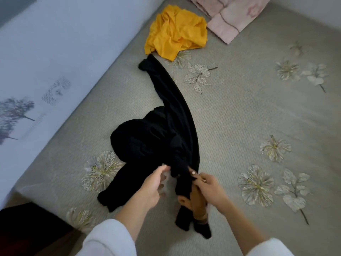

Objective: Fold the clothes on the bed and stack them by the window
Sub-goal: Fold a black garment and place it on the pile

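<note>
A black long-sleeved garment (156, 137) lies crumpled in the middle of the bed, one sleeve stretched toward the far end and another toward the near left. My left hand (153, 185) pinches a bunched fold of it at its near edge. My right hand (208, 187) grips the same garment just to the right, where a brown inner part shows. A crumpled yellow garment (175, 32) lies at the far end, touching the black sleeve's tip.
The bed has a grey cover (239, 117) with a flower print. A pink folded cloth (232, 17) lies at the far right corner. A pale wall (46, 52) with a tree picture runs along the bed's left side.
</note>
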